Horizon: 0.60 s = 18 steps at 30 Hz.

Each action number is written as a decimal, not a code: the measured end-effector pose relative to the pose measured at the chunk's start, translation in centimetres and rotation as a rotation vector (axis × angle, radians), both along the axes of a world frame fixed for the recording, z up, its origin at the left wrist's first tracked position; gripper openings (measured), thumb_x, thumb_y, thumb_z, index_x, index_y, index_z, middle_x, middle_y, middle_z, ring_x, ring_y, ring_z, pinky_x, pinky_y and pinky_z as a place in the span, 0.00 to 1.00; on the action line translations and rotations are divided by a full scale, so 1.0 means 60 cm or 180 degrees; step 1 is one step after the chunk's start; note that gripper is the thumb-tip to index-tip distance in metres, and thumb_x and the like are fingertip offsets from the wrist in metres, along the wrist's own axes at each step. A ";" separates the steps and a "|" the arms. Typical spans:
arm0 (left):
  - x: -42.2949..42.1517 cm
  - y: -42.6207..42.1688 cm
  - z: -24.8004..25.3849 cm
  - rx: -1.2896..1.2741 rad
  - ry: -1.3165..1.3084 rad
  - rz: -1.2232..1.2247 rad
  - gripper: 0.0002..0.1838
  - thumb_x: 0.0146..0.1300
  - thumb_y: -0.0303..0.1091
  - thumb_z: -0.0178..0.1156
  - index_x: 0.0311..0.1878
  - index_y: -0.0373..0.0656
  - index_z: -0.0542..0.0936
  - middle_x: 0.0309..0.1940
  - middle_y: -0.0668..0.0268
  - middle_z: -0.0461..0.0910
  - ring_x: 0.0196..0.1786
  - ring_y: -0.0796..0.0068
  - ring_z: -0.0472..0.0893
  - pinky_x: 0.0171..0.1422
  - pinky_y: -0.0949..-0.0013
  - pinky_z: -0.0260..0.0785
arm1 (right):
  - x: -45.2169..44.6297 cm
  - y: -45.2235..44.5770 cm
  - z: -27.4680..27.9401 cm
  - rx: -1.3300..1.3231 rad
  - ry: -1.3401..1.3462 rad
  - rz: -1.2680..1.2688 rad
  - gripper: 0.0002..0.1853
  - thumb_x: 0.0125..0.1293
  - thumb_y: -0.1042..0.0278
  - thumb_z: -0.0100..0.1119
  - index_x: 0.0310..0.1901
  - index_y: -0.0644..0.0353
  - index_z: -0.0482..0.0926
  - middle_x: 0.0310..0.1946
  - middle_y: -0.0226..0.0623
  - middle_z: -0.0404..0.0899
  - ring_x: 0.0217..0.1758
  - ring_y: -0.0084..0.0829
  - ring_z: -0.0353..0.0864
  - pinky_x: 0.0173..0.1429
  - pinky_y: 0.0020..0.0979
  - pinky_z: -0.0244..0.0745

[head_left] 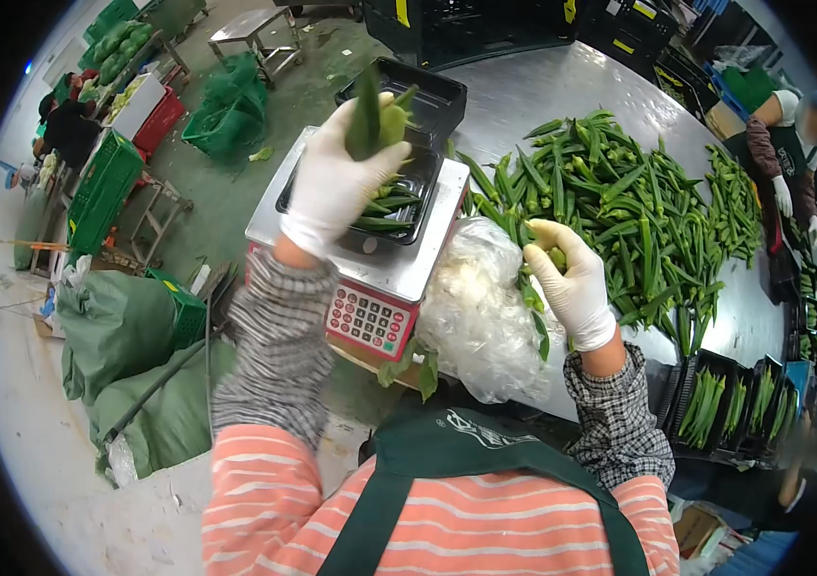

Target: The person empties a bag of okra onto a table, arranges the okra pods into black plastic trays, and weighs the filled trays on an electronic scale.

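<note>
Above the scale, my left hand (336,182), in a white glove, grips several okra pods (370,120) held upright. Beneath it, a black tray (418,192) with some okra lies on the metal plate of the scale (379,264), whose red keypad faces me. My right hand (569,283), gloved too, is closed around okra (556,257) near the front edge of the pile. The big okra pile (629,202) spreads over the steel table. Crumpled clear plastic bags (480,307) lie between the scale and my right hand.
Another black tray (437,91) sits behind the scale. Filled okra trays (706,408) stand at the right front. A co-worker's gloved hands (782,197) are at the far right. Black crates (475,29) stand behind; green sacks (130,326) lie at left.
</note>
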<state>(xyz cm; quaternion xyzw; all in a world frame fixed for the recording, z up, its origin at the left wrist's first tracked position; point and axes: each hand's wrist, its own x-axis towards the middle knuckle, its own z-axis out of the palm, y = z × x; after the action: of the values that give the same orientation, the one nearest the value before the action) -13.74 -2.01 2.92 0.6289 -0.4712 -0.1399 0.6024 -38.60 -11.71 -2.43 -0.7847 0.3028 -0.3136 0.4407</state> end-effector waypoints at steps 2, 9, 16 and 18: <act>0.059 -0.008 -0.011 0.1022 -0.2095 0.0400 0.26 0.49 0.27 0.65 0.54 0.39 0.74 0.45 0.58 0.80 0.48 0.64 0.80 0.55 0.68 0.70 | -0.006 -0.004 -0.015 -0.0113 0.0096 -0.0044 0.16 0.58 0.70 0.64 0.47 0.63 0.77 0.30 0.35 0.78 0.29 0.21 0.76 0.35 0.23 0.72; 0.148 -0.013 -0.026 0.1865 -0.2165 -0.1076 0.40 0.45 0.30 0.67 0.65 0.37 0.64 0.60 0.51 0.70 0.64 0.62 0.68 0.68 0.69 0.58 | -0.023 -0.010 -0.022 0.0273 0.0219 -0.0100 0.11 0.60 0.71 0.60 0.44 0.63 0.78 0.33 0.35 0.80 0.33 0.21 0.78 0.39 0.23 0.73; 0.244 0.073 0.069 0.1509 -0.1620 -0.0136 0.29 0.58 0.33 0.61 0.63 0.38 0.69 0.59 0.56 0.72 0.63 0.68 0.69 0.68 0.68 0.56 | -0.010 -0.033 -0.014 0.0523 0.0318 -0.0138 0.11 0.61 0.72 0.60 0.44 0.64 0.78 0.30 0.27 0.77 0.31 0.15 0.72 0.35 0.19 0.69; 0.246 0.093 0.064 0.1533 -0.1129 -0.0047 0.28 0.58 0.34 0.61 0.62 0.37 0.70 0.58 0.56 0.73 0.62 0.68 0.70 0.68 0.68 0.57 | 0.014 -0.036 -0.009 0.0536 0.0373 -0.0056 0.11 0.61 0.73 0.60 0.45 0.64 0.78 0.31 0.28 0.78 0.32 0.16 0.72 0.36 0.19 0.70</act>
<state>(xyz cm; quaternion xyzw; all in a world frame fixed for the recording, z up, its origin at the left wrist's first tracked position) 1.04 3.58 6.73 0.7649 -0.5268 -0.1399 0.3432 -37.79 -13.88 -3.00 -0.7593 0.3602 -0.2444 0.4838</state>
